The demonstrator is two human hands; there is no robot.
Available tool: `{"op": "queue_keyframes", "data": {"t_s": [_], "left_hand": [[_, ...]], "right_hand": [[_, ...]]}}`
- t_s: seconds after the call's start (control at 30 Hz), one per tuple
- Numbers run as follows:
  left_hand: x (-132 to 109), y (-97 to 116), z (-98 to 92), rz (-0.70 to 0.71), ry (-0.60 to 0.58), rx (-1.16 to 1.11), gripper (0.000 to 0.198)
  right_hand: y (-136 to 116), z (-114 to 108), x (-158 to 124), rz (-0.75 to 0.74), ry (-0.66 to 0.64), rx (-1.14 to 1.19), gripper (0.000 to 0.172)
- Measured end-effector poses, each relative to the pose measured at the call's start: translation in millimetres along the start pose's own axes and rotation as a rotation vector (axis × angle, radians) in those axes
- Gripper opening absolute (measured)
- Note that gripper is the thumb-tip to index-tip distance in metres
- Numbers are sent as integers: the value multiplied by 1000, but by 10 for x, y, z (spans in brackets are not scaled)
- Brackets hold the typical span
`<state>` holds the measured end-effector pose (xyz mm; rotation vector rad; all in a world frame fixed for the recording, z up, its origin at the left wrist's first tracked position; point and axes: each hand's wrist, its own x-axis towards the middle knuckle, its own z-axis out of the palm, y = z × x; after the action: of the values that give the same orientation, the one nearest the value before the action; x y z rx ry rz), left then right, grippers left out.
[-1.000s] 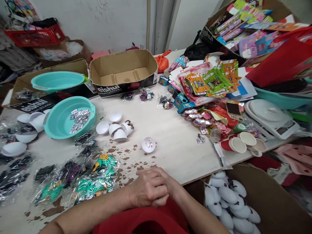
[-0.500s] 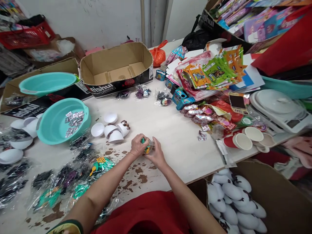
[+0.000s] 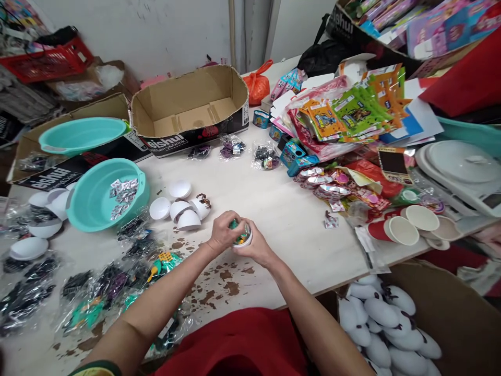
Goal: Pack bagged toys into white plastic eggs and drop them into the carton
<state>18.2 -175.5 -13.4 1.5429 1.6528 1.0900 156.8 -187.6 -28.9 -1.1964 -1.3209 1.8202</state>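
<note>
Over the middle of the table my two hands meet around a small white half shell [image 3: 247, 243]. My right hand [image 3: 257, 244] curls around the shell from the right. With closed fingers, my left hand [image 3: 224, 232] grips a clear packet of green and yellow plastic parts [image 3: 239, 239] at the shell's mouth. Part of the packet is hidden by the fingers. Left of my hands sit several white half shells [image 3: 189, 220], some with brown marks. Nearer to me on the left lie several clear bags of green, black and purple parts [image 3: 117, 284].
A turquoise basin [image 3: 90, 209] holds small printed sachets. Behind it stand an open cardboard box [image 3: 188, 112] and another basin [image 3: 82, 134]. Colourful packets [image 3: 352, 115], paper cups [image 3: 403, 231] and a white scale [image 3: 462, 167] crowd the right. White eggs [image 3: 387, 324] fill a carton below the edge.
The shell between my hands now shows its white rim tilted up, with the packet at its mouth. My fingers have shifted around it. The view has turned slightly left.
</note>
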Motion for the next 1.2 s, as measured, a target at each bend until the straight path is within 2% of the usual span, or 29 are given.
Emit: {"op": "queue_keyframes", "data": {"t_s": [0.1,0.17,0.27,0.37,0.4,0.43,0.5,0.57,0.63,0.7,0.77,0.87,0.93,1.03,1.1,1.2], "left_hand": [[-30,283,-104,345,-68,45,16],[-61,483,-193,431,-113,-5,19],[-108,705,-319,430,-191,-142,23],[-128,758,-403,276,-206,-224,7],[-129,745,-423,244,-217,-223,16],[-130,727,-442,248,-239,-208,23],[-137,691,-478,350,-303,-161,28],[-159,665,-519,449,-342,-104,28],[-199,621,-572,445,-342,-90,24],[-254,503,-648,345,-296,-128,30],[-318,262,-750,194,-162,-100,43],[-416,-312,-925,6,67,311,41],[-475,-726,-1023,-41,62,637,34],[-551,-1158,-1095,-83,27,871,40],[-606,-1261,-1075,-100,93,923,42],[-769,-1211,-933,-19,185,924,49]], "right_hand": [[-239,-19,-93,-55,-11,7,85],[-369,-30,-160,-101,-41,31,93],[-506,-26,-256,-102,-101,61,100],[-570,-2,-307,-75,-106,27,87],[-578,9,-310,-71,-108,13,82],[-582,22,-306,-65,-115,4,78],[-577,58,-287,-48,-164,-29,68],[-558,115,-267,-61,-202,-86,59],[-522,185,-262,-73,-193,-143,55],[-472,244,-277,-44,-153,-165,58],[-419,269,-306,24,-114,-131,62],[-357,244,-352,91,-58,13,63],[-324,217,-374,120,-38,99,63],[-263,202,-399,145,-26,178,71],[-211,202,-419,157,-14,220,75],[-134,191,-464,168,18,266,75]]}}
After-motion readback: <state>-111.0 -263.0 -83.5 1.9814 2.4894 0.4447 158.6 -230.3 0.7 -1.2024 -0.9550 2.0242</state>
